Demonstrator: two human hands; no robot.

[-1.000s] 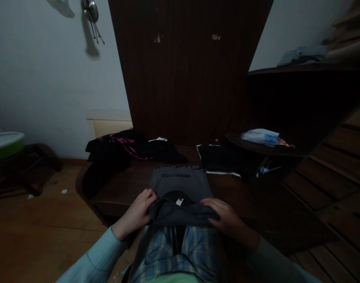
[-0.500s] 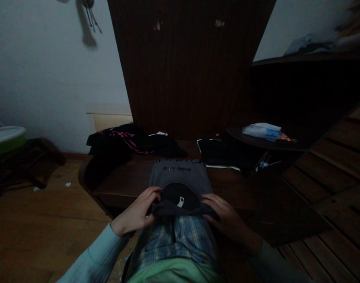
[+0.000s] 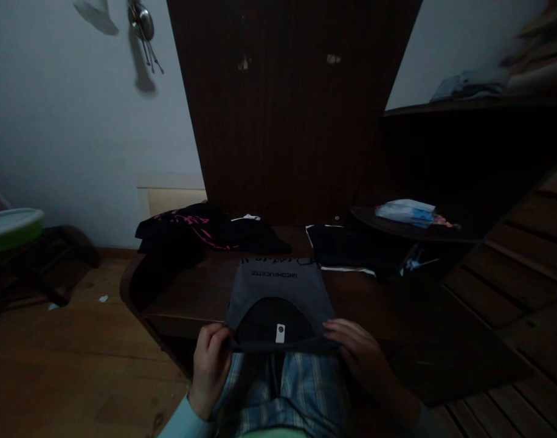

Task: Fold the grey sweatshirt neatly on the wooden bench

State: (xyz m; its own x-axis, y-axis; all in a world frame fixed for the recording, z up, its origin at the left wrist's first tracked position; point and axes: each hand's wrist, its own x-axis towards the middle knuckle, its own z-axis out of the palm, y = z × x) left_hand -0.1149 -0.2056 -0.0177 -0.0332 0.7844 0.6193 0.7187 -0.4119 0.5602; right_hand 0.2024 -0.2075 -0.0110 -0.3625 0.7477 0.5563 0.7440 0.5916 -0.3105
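A folded dark grey T-shirt (image 3: 278,286) lies on the dark wooden bench top (image 3: 187,295), its neck opening toward me. A white label (image 3: 280,333) shows inside the collar, and black lettering runs upside down across the chest. My left hand (image 3: 211,359) pinches the left shoulder edge with fingers closed. On the opposite side, my right hand (image 3: 354,344) grips the right shoulder edge, thumb hidden beneath the cloth. The near edge of the shirt is stretched between both hands, just above my plaid shorts (image 3: 301,389).
A black garment with pink print (image 3: 205,228) lies at the back left. Folded black cloth with white edges (image 3: 337,246) sits back right. A plastic packet (image 3: 406,213) rests on a small rounded shelf. A green tub (image 3: 14,230) stands on a stool at far left.
Both hands have drawn the collar edge toward me, so it is straighter and the neck opening lies flatter. My left hand has turned more upright. The camera view has tilted upward slightly.
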